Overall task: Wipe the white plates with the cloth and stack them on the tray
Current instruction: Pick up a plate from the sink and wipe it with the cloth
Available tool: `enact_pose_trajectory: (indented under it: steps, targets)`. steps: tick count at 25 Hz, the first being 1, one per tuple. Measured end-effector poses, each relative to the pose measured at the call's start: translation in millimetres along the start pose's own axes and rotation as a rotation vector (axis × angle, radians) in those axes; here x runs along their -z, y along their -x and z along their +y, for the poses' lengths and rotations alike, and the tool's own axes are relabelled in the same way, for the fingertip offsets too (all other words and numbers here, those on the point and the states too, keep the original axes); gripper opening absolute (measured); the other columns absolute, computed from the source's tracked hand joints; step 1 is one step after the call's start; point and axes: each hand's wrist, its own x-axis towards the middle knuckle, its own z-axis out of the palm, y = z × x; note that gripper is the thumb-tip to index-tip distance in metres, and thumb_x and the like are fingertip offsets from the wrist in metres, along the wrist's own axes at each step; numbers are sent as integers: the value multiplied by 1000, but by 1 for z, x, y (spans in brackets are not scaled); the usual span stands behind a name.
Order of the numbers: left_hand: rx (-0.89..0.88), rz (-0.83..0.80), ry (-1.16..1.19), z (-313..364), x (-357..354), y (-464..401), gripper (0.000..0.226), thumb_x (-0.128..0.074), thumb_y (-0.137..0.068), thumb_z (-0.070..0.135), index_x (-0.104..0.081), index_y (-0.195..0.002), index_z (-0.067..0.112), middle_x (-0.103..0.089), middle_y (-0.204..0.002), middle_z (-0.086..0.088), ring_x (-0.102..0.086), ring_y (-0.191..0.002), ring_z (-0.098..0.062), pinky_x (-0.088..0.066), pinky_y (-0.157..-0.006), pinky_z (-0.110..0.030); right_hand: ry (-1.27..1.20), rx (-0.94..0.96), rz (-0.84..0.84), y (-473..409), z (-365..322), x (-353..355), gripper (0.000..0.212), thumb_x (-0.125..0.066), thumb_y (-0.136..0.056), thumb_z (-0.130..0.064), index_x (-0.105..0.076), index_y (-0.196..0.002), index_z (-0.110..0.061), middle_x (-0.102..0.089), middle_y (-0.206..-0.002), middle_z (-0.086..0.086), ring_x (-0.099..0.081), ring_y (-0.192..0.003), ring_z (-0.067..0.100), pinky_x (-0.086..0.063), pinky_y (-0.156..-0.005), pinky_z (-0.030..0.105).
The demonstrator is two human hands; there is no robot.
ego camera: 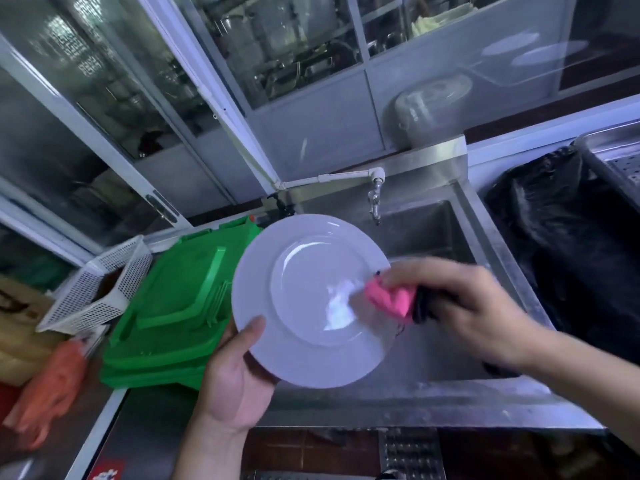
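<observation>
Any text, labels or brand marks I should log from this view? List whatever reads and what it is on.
No text here can be read.
Red sticker on the counter's front edge, bottom left: a white mark, too blurred and cut off to read.
Brown bag at the far left: a dark printed mark, unreadable.
White plate, pink cloth, green trays: no print visible.
</observation>
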Motion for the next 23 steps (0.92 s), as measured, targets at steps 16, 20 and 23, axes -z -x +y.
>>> enact_pose_trajectory:
  steps: [16,20,23]
  targets:
    - [-248,-55,68,13,-39,3,73,-86,-67,17,-61,-135,20,-70,-126,-3,-69,-113,-22,-62,-80,-41,-4,-241,94,-46,-24,-17,55,-45,-92,8,-67,-129,-27,-48,-146,-20,-45,-134,-5,-31,-118,24]
    - [-367,20,-58,-11,-60,-6,42,-61,-86,8,-62,-124,26,-74,-116,2,-71,-104,-18,-61,-68,-38,-104,-469,297,-15,-33,-70,60,-43,-91,-2,-62,-131,-42,-65,-115,-17,-53,-93,5,-43,-90,26]
    - [-339,28,-57,-21,-63,-12,38,-54,-97,2,-61,-125,26,-75,-118,0,-72,-105,-21,-62,-70,-43,-138,-465,231,-4,-51,-79,61,-39,-94,-1,-62,-130,-44,-67,-100,-17,-60,-82,7,-50,-89,27]
